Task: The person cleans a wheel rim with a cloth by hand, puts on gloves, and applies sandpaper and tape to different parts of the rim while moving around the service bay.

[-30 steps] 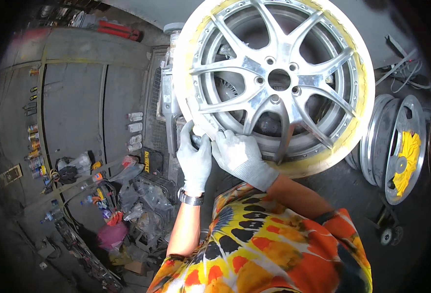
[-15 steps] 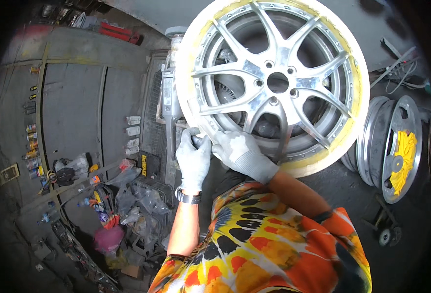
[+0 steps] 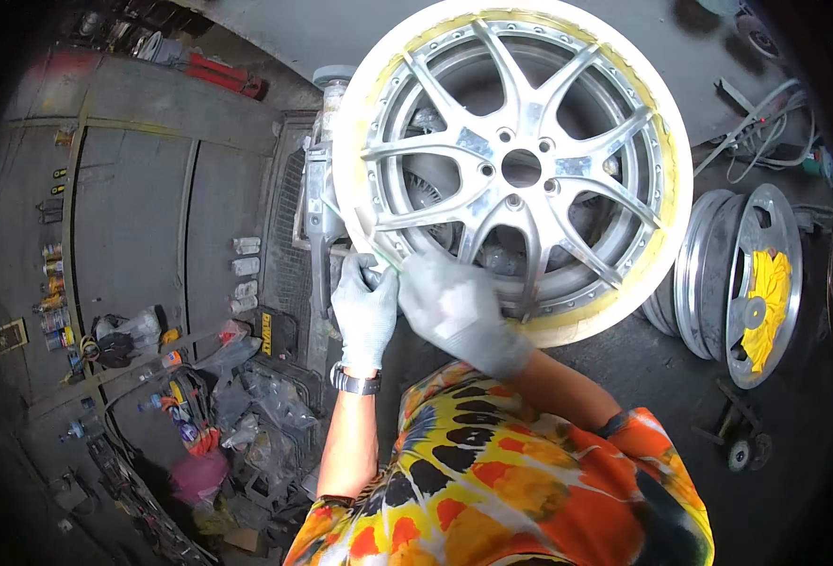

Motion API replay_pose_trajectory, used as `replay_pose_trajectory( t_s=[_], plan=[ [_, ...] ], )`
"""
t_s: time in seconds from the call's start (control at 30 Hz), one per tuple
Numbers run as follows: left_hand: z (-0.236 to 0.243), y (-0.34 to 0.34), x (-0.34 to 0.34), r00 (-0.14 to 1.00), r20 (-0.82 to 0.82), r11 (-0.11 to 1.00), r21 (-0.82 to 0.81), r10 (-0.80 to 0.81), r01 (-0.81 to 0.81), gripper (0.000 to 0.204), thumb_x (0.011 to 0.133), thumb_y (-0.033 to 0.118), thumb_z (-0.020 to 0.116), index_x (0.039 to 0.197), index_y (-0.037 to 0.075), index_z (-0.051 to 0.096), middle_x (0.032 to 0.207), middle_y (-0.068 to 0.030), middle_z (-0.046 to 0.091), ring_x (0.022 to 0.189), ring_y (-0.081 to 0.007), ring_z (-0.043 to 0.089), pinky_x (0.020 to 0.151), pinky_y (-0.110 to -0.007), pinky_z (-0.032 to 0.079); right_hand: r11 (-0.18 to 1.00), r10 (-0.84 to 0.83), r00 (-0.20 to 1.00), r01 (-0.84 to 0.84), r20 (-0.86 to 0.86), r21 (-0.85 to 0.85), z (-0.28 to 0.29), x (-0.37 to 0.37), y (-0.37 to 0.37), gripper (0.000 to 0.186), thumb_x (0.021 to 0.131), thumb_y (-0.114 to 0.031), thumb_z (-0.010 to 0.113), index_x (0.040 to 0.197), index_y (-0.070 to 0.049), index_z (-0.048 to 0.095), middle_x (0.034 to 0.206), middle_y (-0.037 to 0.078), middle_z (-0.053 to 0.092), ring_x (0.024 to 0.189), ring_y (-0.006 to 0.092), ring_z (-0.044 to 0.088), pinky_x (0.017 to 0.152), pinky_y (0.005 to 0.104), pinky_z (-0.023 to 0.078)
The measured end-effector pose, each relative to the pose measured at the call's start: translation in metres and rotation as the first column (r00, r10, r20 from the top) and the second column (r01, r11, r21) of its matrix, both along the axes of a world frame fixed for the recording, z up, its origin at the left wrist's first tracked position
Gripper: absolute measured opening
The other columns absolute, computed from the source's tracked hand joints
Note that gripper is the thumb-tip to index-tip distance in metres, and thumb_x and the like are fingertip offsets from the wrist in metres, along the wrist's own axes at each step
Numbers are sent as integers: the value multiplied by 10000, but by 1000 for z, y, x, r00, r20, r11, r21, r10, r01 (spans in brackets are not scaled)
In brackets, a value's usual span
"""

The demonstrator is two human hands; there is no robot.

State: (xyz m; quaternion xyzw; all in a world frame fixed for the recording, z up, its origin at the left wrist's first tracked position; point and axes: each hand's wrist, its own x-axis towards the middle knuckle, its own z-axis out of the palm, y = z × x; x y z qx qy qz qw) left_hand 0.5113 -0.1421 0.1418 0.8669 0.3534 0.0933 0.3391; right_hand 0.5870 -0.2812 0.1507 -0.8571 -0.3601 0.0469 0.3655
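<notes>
Evidently, one spoked wheel, placed ahead of the body beside a grey metal stand. Outer lip: pale all round, apparently covered; yellow band seen inside it; spokes left bare. Any gap at the hands cannot be judged. Small dark object gripped by the left hand, near the lower-left lip; right hand blurred alongside, its grip not tellable. Surroundings: dark floor, grey panelling, spare wheel with yellow cloth.

Wheel beyond right hand
</notes>
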Motion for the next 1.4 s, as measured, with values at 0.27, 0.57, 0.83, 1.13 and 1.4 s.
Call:
replay_pose_trajectory(
  t_s=[0.27,0.57,0.83,1.13,1.4],
  plan=[
    [11,-5,8,997,-69,996,-84,30,-36,302,861,174,838,1058,16,673,712,-33,600,649,-126,573,662,-317,529,885,-454,891,450,7,120,0,117,-74,320,973,-204,716,1258,-61,687,1012,188,713,867,337,717,770,430,572],
    [13,-2,13,995,-95,1000,-2,-24,24,319,859,144,796,1111,16,649,673,-62,629,597,-193,619,642,-384,538,983,-183,976,181,118,33,23,5,-68,336,866,-119,772,1186,-70,680,1149,144,640,1091,357,636,950,488,508],
    [8,-5,17,993,-117,1000,24,4,-1,322,854,158,820,1090,27,645,711,-67,627,633,-178,614,655,-356,532,985,99,987,-115,-126,-127,-26,-42,-63,220,907,-256,703,1082,-131,656,1026,60,622,978,255,626,838,422,505],
    [3,-11,28,994,-108,991,132,0,15,381,857,153,805,1156,13,615,800,-144,690,677,-272,679,679,-405,557,959,87,996,-94,-37,-268,-28,-42,-56,181,901,-173,631,1079,-148,648,956,38,606,917,234,621,815,374,508],
    [1,-7,34,990,-139,983,179,-21,46,354,887,147,783,1162,-1,616,855,-203,720,742,-370,722,691,-438,560,957,84,995,-95,-54,-275,-32,-39,-61,232,892,-164,629,1120,-143,663,938,36,588,892,221,607,796,377,496]
  ],
)
